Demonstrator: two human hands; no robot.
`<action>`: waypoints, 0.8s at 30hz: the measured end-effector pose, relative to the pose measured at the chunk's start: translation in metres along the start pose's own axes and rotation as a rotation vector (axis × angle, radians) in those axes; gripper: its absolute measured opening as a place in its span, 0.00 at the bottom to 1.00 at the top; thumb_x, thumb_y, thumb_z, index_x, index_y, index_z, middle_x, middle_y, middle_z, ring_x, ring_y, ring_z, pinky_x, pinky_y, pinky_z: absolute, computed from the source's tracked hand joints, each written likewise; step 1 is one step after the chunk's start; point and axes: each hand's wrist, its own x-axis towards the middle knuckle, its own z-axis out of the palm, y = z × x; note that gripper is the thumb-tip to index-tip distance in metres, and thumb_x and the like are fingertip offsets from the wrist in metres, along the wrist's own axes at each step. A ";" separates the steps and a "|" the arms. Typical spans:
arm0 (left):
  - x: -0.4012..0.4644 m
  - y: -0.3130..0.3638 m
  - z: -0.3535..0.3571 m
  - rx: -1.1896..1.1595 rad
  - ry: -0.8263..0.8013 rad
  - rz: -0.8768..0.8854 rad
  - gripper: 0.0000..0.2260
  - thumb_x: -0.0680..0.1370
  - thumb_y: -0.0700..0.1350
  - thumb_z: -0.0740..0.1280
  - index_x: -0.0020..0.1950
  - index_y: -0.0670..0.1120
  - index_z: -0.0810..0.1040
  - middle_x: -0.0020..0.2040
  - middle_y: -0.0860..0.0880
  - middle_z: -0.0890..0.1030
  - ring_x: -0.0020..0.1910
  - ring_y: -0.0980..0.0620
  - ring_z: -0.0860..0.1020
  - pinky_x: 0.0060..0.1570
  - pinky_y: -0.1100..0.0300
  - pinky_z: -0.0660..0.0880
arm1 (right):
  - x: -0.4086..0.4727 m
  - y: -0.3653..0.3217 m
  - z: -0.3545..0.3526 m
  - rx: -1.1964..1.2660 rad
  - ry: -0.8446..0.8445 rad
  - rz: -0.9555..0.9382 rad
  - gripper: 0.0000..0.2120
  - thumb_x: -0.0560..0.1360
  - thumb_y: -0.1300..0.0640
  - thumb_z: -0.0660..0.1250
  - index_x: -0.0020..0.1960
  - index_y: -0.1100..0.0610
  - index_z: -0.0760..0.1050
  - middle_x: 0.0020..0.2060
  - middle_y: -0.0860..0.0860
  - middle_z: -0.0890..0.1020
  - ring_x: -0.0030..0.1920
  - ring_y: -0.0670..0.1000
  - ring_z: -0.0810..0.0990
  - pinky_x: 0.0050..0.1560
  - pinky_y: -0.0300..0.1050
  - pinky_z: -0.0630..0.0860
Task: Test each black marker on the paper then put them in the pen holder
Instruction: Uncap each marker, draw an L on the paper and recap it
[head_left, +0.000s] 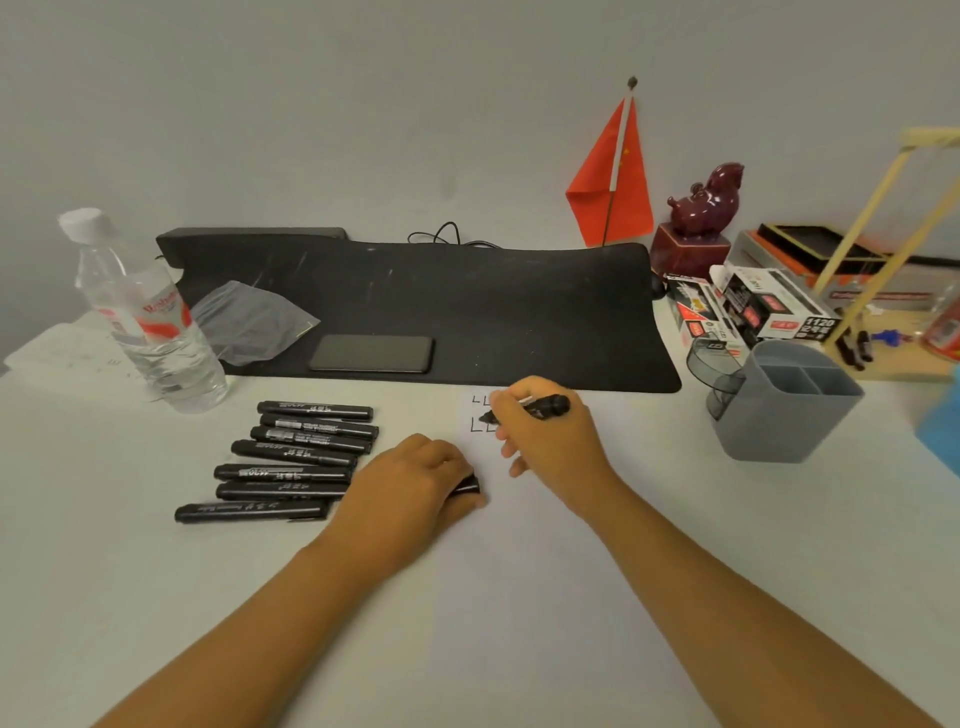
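Seven markers (291, 460) lie untested on the desk (519, 623). Right hand (545, 431) grips a marker (540, 406) over the paper (475, 415); left hand (415, 483) clasps its cap (465, 487). Mark lightly, recap firmly, then load the holder (779, 410).

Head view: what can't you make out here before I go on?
- Marker tip contact with the paper: hidden by the right hand.
- Black object under the left hand: mostly covered by fingers, probably the cap.
- Pen holder contents: compartment bottoms hidden by walls.
- Marker labels: too blurred.
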 end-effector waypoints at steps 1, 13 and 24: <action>0.000 0.001 0.001 0.004 0.011 0.004 0.16 0.78 0.59 0.64 0.52 0.49 0.82 0.52 0.53 0.82 0.49 0.49 0.77 0.44 0.54 0.76 | 0.001 0.002 0.006 -0.017 0.025 -0.001 0.08 0.79 0.51 0.64 0.47 0.54 0.78 0.36 0.52 0.82 0.34 0.51 0.82 0.29 0.41 0.80; -0.001 -0.004 0.009 -0.037 0.062 -0.008 0.15 0.76 0.60 0.65 0.49 0.51 0.83 0.55 0.54 0.82 0.48 0.49 0.78 0.43 0.56 0.77 | 0.004 0.030 0.021 0.049 0.073 0.037 0.09 0.80 0.56 0.63 0.41 0.55 0.77 0.36 0.57 0.82 0.33 0.55 0.80 0.38 0.49 0.81; -0.001 -0.006 0.011 -0.056 0.064 -0.012 0.15 0.77 0.62 0.62 0.48 0.53 0.81 0.51 0.56 0.83 0.48 0.51 0.76 0.44 0.53 0.77 | 0.006 0.031 0.024 0.033 0.073 0.012 0.11 0.78 0.56 0.64 0.37 0.49 0.77 0.31 0.50 0.82 0.28 0.49 0.80 0.29 0.41 0.78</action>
